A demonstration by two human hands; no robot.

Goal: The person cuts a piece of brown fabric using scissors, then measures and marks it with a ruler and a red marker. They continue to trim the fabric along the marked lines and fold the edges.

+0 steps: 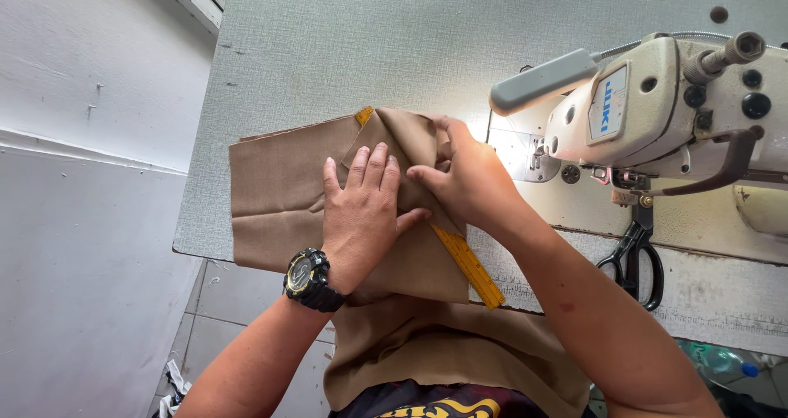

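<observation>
A piece of tan fabric (275, 190) lies folded on the grey sewing table (345, 48) and hangs over its near edge into my lap. My left hand (363, 209), with a black wristwatch (310, 280) on the wrist, presses flat on the fold with fingers spread. My right hand (462, 176) pinches a folded edge of the fabric just beside the left hand. A yellow ruler (469, 266) lies under the fabric, its ends sticking out at the top and at the lower right.
A white industrial sewing machine (657, 114) stands at the right with its lamp lit near my right hand. Black scissors (634, 262) hang at the table's front right. A white wall (90, 180) runs along the left; tiled floor shows below.
</observation>
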